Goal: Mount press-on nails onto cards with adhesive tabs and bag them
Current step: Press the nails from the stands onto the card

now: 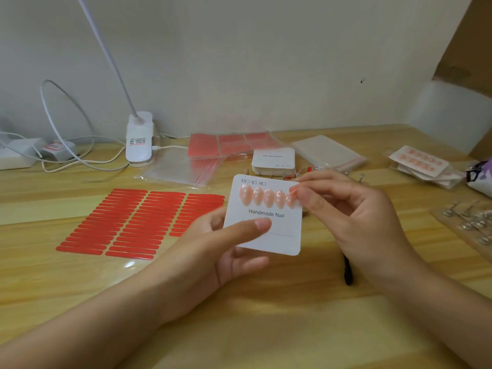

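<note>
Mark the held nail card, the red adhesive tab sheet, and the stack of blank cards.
held nail card (266, 230): head view, bare white area under the printed text.
red adhesive tab sheet (119, 225): head view, middle of the red strips.
stack of blank cards (273, 159): head view, face of the top card.

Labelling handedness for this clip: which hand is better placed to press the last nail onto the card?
Right hand: its fingertips already pinch the fifth nail at the card's edge. The left hand is busy gripping the card.

Even, soft light over my desk (80, 302); faint shadows under my hands. Glare on the clear film (127, 265). Overall slight blur; wide-angle bending at edges, far right corner softest
</note>
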Demonstrator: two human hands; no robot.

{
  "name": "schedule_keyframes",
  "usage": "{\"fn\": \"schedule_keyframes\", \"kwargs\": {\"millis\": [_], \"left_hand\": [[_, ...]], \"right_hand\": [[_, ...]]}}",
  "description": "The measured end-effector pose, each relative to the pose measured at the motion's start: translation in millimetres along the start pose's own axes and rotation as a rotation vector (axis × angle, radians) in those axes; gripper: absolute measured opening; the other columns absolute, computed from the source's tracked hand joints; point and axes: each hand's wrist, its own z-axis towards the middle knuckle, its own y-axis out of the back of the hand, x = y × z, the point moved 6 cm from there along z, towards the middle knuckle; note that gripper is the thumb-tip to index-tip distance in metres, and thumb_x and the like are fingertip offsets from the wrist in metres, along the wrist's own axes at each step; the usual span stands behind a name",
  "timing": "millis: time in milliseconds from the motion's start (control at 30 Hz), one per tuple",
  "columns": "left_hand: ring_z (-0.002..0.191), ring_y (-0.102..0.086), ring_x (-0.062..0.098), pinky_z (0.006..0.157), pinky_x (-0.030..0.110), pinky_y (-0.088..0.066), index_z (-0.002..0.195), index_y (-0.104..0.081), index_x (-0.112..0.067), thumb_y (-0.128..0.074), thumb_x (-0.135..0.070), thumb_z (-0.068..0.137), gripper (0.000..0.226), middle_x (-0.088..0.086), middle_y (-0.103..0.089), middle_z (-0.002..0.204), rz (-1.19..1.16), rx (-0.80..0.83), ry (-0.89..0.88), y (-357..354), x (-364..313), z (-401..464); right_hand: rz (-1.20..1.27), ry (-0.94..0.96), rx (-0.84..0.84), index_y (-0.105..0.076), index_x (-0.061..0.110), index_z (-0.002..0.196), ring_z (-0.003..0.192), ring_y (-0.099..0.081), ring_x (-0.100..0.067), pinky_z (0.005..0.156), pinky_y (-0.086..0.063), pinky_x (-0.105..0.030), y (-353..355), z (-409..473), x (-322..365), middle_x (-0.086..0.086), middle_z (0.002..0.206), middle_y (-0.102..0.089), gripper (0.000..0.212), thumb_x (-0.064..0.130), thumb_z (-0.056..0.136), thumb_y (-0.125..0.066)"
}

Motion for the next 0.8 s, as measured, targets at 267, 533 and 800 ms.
{"fn": "schedule_keyframes", "kwargs": {"millis": [267, 533, 800], "left_hand": [[0.091, -0.070, 0.015, 0.055, 0.014, -0.052, 0.094, -0.071, -0.026, -0.073, -0.009, 0.073, 0.027, 0.006, -0.073, 0.099, 0.087, 0.001, 0.083, -4, 9, 2], [0.088, -0.070, 0.012, 0.055, 0.014, -0.052, 0.093, -0.072, -0.026, -0.068, -0.012, 0.064, 0.033, 0.003, -0.073, 0.098, 0.068, -0.066, 0.027, -2, 8, 3], [0.086, -0.070, 0.011, 0.055, 0.013, -0.052, 0.091, -0.074, -0.025, -0.068, -0.011, 0.062, 0.033, 0.003, -0.073, 0.096, 0.048, -0.090, 0.008, 1, 9, 4]], "right_hand": [[-0.106, 0.170, -0.026, -0.070, 0.020, 0.080, 0.084, -0.062, 0.004, 0.073, -0.046, -0.010, -6, -2, 5, 0.005, 0.094, -0.065, 0.009, 0.021, 0.074, -0.062], [-0.591, 0.598, 0.021, -0.073, 0.010, 0.089, 0.076, -0.058, -0.012, 0.073, -0.046, -0.024, -8, -19, 17, -0.004, 0.081, -0.062, 0.013, 0.018, 0.081, -0.067], [-0.790, 0.754, 0.050, -0.075, 0.012, 0.084, 0.067, -0.055, -0.019, 0.068, -0.040, -0.032, -15, -23, 13, -0.002, 0.076, -0.063, 0.011, 0.020, 0.083, -0.067]]}}
